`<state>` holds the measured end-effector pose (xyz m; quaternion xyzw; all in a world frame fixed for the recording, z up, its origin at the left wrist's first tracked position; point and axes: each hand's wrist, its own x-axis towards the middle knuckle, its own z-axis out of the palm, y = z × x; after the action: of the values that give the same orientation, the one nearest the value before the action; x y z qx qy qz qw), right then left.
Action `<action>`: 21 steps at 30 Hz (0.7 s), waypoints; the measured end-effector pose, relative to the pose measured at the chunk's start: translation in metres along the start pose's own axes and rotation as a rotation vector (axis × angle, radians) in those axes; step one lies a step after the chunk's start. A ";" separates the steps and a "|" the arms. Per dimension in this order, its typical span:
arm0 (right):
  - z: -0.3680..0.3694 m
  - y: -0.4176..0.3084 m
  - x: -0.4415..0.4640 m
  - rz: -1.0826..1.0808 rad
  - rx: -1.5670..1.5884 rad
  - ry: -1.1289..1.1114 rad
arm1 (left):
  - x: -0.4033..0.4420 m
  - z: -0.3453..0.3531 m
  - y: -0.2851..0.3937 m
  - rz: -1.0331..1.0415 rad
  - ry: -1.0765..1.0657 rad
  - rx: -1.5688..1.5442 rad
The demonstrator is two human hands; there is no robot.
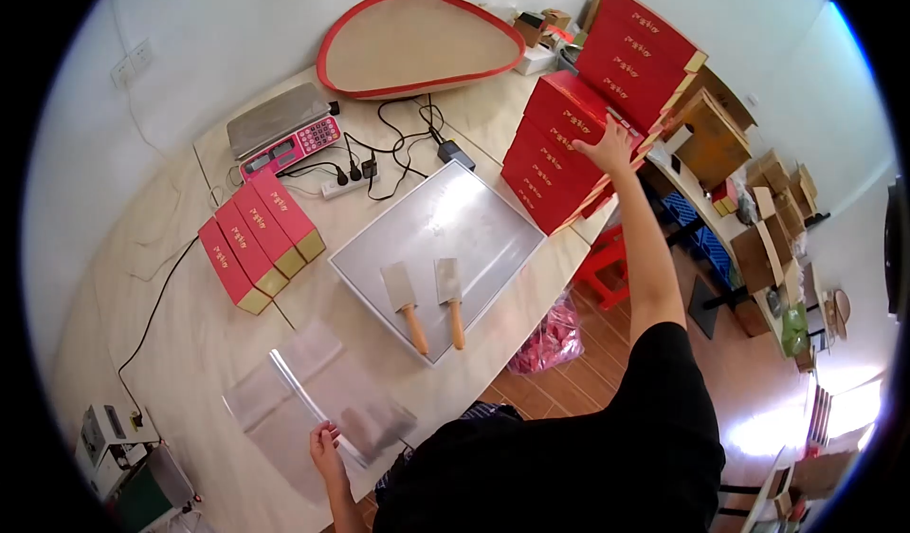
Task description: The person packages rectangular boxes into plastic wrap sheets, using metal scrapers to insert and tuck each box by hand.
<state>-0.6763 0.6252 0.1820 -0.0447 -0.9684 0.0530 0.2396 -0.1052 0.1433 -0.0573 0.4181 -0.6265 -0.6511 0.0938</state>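
Note:
My right hand (pixel 605 146) is at the right end of the top red gift box (pixel 564 111) in the nearer stack. Its fingers and thumb are spread against the box. Low over the clear plastic sheets (pixel 284 395), my left hand (pixel 327 445) has its fingers curled in. Whether it holds an edge of the plastic is too small to tell. Two broad-bladed knives with wooden handles, a left knife (pixel 405 305) and a right knife (pixel 450 301), lie on the upturned grey metal tray (pixel 365 260) between my hands.
Several red boxes (pixel 261 234) lie in a row at the left. Behind them are a pink scale (pixel 294 149), a power strip (pixel 346 187) with black cables, and a round red-rimmed tray (pixel 417 45). A taller red box stack (pixel 635 59) rises at the right, above a red stool (pixel 604 266).

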 end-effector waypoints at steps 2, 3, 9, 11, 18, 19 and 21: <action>0.007 0.018 0.044 0.013 -0.005 -0.143 | -0.009 0.021 0.009 0.007 0.050 -0.006; 0.010 0.022 0.064 0.035 -0.034 -0.207 | -0.016 0.029 0.014 0.022 0.073 0.001; 0.051 0.047 0.148 0.031 -0.073 -0.545 | -0.048 0.042 0.023 -0.006 0.221 0.019; 0.062 0.047 0.166 0.006 -0.049 -0.606 | -0.054 0.043 0.022 -0.014 0.249 0.013; 0.032 0.022 0.138 0.000 0.064 -0.524 | -0.046 0.080 0.041 0.014 0.210 -0.033; 0.025 0.016 0.127 -0.090 0.107 -0.463 | -0.044 0.088 0.048 0.042 0.161 -0.032; 0.011 0.002 0.097 -0.282 0.191 -0.302 | -0.035 0.102 0.068 0.059 0.110 0.003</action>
<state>-0.7670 0.6371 0.2169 0.1224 -0.9805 0.1164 0.1002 -0.1778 0.2281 0.0043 0.4345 -0.6335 -0.6232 0.1466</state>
